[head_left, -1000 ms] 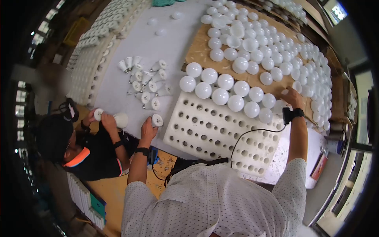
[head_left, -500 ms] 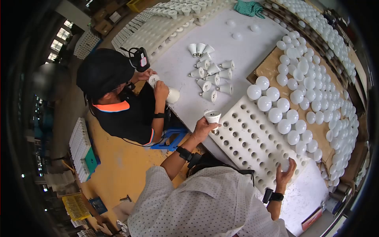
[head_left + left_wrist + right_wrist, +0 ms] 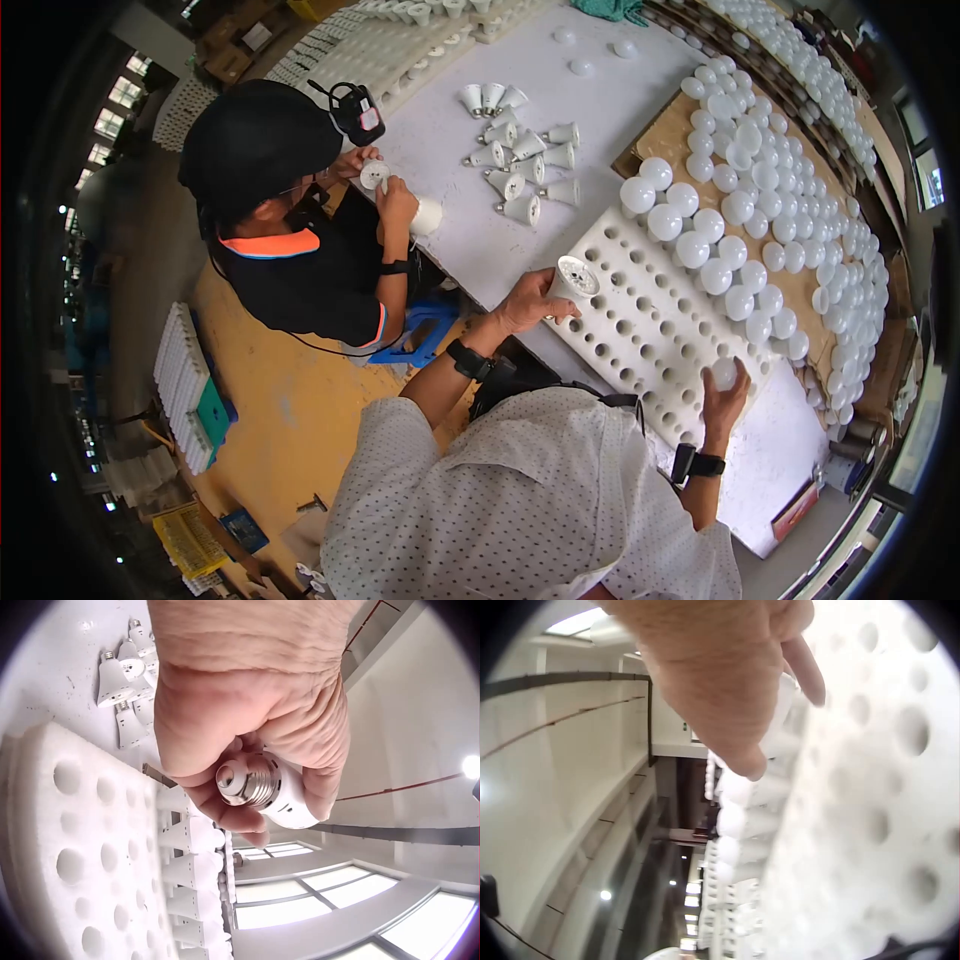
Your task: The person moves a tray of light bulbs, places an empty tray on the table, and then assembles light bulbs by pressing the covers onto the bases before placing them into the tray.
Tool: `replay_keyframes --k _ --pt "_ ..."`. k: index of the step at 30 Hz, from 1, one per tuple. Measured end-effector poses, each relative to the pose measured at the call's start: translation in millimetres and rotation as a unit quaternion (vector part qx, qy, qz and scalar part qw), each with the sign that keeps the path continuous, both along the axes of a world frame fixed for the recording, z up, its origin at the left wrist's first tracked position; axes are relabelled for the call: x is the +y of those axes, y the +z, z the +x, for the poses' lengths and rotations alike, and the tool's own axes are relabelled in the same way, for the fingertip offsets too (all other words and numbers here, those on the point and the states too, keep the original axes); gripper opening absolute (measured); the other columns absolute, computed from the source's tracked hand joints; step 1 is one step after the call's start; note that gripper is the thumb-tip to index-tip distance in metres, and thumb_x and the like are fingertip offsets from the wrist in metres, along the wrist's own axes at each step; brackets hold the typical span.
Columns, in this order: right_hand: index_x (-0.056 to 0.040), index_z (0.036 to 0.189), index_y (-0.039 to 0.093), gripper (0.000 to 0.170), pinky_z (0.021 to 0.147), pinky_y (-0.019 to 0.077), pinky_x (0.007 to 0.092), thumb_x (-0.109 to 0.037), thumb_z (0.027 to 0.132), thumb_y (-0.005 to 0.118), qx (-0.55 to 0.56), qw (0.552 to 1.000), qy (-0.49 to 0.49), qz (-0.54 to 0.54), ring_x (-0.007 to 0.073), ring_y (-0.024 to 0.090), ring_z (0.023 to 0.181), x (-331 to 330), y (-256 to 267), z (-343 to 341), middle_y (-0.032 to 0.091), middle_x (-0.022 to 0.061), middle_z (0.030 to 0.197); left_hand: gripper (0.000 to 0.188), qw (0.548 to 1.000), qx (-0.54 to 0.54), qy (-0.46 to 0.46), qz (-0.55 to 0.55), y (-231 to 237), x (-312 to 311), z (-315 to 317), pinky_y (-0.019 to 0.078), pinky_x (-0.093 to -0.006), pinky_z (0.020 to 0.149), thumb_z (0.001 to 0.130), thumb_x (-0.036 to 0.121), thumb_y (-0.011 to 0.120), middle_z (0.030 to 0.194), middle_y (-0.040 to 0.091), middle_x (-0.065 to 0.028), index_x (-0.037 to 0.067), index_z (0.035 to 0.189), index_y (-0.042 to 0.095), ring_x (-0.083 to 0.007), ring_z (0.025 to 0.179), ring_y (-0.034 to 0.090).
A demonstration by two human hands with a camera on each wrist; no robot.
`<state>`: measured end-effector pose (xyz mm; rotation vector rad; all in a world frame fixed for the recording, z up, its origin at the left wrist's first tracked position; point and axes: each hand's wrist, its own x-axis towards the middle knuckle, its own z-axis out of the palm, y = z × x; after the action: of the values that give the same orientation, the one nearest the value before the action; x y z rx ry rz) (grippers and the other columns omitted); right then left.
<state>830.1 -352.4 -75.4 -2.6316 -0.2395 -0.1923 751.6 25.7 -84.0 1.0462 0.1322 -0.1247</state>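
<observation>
My left hand [image 3: 525, 303] grips a white bulb base [image 3: 577, 278] over the foam tray's left edge, its wide face turned up. In the left wrist view its metal screw cap [image 3: 251, 784] shows between the curled fingers. My right hand [image 3: 726, 402] holds a white bulb dome [image 3: 723, 374] between thumb and fingers, over the right part of the holed foam tray [image 3: 655, 345]. In the right wrist view the back of that hand [image 3: 716, 682] hides most of the dome. Rows of bulbs with domes [image 3: 692, 249] stand along the tray's far side.
Loose domes [image 3: 765, 177] cover a cardboard sheet [image 3: 640, 153] at the right. Several bulb bases [image 3: 521, 209] lie on the white table [image 3: 430, 150]. At the left a person in a black cap [image 3: 260, 140] handles another bulb base [image 3: 375, 175].
My right hand has come back from the cardboard to the tray with a dome. My left hand has brought the bulb base over the tray's edge. The head view has turned left.
</observation>
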Motion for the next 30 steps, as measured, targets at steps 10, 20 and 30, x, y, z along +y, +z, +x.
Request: replay_keyframes --k 10,20,30 --pt "-0.0073 0.124 0.032 0.076 0.096 0.0395 0.0425 -0.009 0.062 0.076 0.327 0.748 0.217 0.535 0.0252 0.047 0.11 124.6 32.5 26.9 0.046 0.0104 0.114 0.039 0.994 -0.027 -0.064 0.085 41.0 0.6 10.9 0.0446 -0.023 0.047 0.071 0.022 0.069 0.074 0.06 -0.0112 -0.006 0.093 0.055 -0.0117 0.05 0.053" --pt "-0.0085 0.121 0.037 0.074 0.089 0.0387 0.0306 -0.016 0.06 0.079 0.292 0.792 0.379 0.379 0.0161 0.046 0.104 173.4 62.9 18.9 0.05 0.0073 0.114 0.043 0.993 -0.059 -0.096 0.044 64.5 7.1 -9.5 0.0407 -0.0196 0.039 0.075 0.027 0.068 0.078 0.06 -0.0095 -0.004 0.1 0.052 -0.0113 0.053 0.056" --pt "-0.0088 0.123 0.034 0.077 0.091 0.039 0.0297 -0.002 0.058 0.074 0.313 0.752 0.389 0.43 0.0161 0.046 0.106 183.1 62.3 10.7 0.048 0.0061 0.116 0.041 0.985 -0.041 -0.153 0.07 52.1 12.5 -10.0 0.0386 -0.0191 0.037 0.074 0.028 0.069 0.071 0.06 -0.0088 -0.005 0.092 0.055 -0.0124 0.052 0.057"
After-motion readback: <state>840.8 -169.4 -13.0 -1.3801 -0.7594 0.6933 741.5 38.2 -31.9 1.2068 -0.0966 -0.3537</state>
